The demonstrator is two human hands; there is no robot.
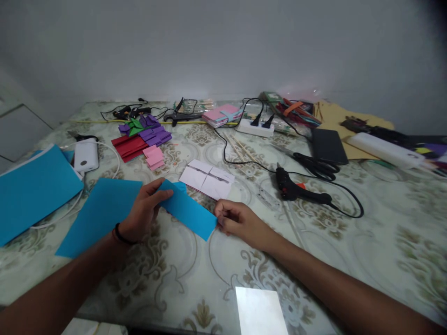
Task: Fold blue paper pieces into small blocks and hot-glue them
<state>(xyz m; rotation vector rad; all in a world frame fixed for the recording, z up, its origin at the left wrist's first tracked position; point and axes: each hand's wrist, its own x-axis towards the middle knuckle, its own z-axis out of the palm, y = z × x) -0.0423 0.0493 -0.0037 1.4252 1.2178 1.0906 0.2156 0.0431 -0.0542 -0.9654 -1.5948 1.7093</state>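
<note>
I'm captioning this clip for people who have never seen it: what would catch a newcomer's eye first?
First, the bright blue folded paper strip held at its ends by the left hand and right hand, near the middle. Next, two large blue paper sheets on the patterned table at left. Then the black glue gun with its cord, right of centre, and purple, red and pink folded papers further back.

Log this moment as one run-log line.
left hand: holds blue paper strip | right hand: pinches strip's other end | nearby: glue gun
</note>
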